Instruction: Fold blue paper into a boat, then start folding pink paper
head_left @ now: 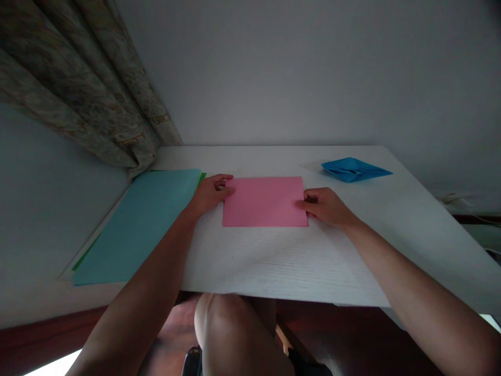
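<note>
A pink sheet of paper [263, 202], seemingly folded in half, lies flat on the white table in front of me. At its upper left corner, my left hand [211, 194] pinches the edge, thumb on top. My right hand [323, 207] grips the paper's right edge between thumb and curled fingers. Behind my right hand rests a folded blue paper boat [355, 170], touched by neither hand. What the fingers do beneath the pink paper is hidden.
Light blue sheets [144, 224] lie at the left of the white table [250, 261], with green paper [86, 254] showing underneath. A patterned curtain [97, 78] hangs at the back left. A grey wall [274, 73] borders the table's far edge.
</note>
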The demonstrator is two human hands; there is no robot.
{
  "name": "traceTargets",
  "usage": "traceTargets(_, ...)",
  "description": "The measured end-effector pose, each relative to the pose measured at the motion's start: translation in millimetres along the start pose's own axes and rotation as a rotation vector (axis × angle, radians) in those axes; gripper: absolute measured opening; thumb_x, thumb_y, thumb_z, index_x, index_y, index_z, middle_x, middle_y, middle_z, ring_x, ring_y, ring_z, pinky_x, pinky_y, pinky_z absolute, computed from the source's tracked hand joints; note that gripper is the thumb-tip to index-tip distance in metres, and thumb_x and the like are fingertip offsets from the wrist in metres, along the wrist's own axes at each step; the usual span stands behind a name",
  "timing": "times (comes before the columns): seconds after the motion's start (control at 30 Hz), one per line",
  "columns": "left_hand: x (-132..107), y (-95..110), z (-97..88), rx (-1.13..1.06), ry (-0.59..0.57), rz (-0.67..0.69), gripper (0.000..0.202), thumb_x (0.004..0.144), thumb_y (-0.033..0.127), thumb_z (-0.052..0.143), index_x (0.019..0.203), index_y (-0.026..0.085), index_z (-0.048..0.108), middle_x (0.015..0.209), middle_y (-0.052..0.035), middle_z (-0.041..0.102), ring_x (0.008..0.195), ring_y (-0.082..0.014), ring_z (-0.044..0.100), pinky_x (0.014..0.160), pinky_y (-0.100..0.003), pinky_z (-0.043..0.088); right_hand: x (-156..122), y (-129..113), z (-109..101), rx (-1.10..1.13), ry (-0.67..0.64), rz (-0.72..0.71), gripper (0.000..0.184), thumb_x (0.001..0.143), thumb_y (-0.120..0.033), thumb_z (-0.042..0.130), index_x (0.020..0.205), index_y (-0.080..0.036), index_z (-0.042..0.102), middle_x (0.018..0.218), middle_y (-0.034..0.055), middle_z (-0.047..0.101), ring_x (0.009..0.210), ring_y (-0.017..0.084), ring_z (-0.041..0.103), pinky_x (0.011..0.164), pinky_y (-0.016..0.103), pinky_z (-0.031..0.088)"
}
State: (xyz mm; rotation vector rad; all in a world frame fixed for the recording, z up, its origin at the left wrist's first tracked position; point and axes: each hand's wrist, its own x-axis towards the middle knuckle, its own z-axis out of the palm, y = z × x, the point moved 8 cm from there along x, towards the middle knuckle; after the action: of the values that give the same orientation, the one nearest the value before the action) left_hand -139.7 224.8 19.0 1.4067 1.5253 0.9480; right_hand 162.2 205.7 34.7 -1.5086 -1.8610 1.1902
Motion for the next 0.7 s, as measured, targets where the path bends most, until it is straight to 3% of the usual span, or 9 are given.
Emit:
traceTargets(0.17, -3.0, 2.9, 2.3, 0.044, -0.041, -0.004, 0.051, 0.073, 0.024, 0.076, 0.123, 0.017, 0.065, 0.097, -0.0065, 0.07, 0.068, -0.0129, 0.062, 0.063, -0.025, 0.051, 0.0, -1.5, -0.9, -0.022, -0.001, -0.024, 0.041, 0.071, -0.054, 0.069, 0.055, -0.021, 0.051, 0.044, -0.0027, 0.049, 0.043, 0.01, 0.042, 0.047, 0.026, 0.028)
traceTargets(0.4, -14.0, 8.8, 8.2, 0.262, -0.254, 0.113, 0.085, 0.071, 0.041, 0.078, 0.146, 0.022, 0.043, 0.093, -0.0023, 0.066, 0.073, -0.0154, 0.06, 0.067, -0.028, 0.051, -0.7, -0.7, 0.8, -0.045, -0.02, -0.024, 0.038, 0.074, -0.051, 0.067, 0.058, -0.021, 0.051, 0.047, -0.0038, 0.051, 0.041, 0.009, 0.04, 0.046, 0.026, 0.028)
traceTargets(0.57, -16.8, 9.4, 5.6, 0.385, -0.265, 0.143, 0.09, 0.07, 0.044, 0.077, 0.149, 0.022, 0.041, 0.095, -0.0025, 0.064, 0.077, -0.0173, 0.059, 0.07, -0.028, 0.05, -2.4, -2.5, 0.6, -0.025, -0.015, -0.043, 0.037, 0.075, -0.048, 0.068, 0.056, -0.02, 0.052, 0.047, -0.0029, 0.051, 0.045, 0.01, 0.045, 0.048, 0.025, 0.03)
traceTargets(0.7, -17.4, 9.6, 6.8, 0.393, -0.27, 0.145, 0.089, 0.07, 0.045, 0.076, 0.149, 0.023, 0.041, 0.109, -0.0051, 0.064, 0.083, -0.0185, 0.061, 0.075, -0.03, 0.052, -3.4, -0.8, 0.5, -0.013, -0.019, -0.023, 0.037, 0.075, -0.047, 0.069, 0.056, -0.02, 0.053, 0.044, -0.0031, 0.051, 0.045, 0.01, 0.045, 0.049, 0.025, 0.03)
